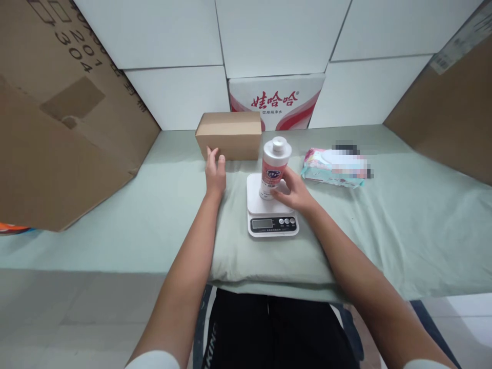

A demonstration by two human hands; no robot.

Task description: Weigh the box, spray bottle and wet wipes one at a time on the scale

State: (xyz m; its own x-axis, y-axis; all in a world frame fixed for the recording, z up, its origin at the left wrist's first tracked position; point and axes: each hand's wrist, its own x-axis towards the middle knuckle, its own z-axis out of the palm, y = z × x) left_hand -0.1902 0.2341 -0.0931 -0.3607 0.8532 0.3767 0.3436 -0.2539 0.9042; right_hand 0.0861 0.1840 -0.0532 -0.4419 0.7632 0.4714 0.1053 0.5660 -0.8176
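The right hand (292,190) covers the lower right side of the white bottle (273,164), so its fingertips behind the bottle stay out of sight. The bottle's label print is too small to read, and so is the display of the scale (272,224). A pixelated patch blurs most of the wipes pack (333,167) at the right. The large cardboard sheets at far left (57,113) and far right (449,113) run off the picture's edges. The small cardboard box (230,135) hides the lower left of the printed carton (277,102).
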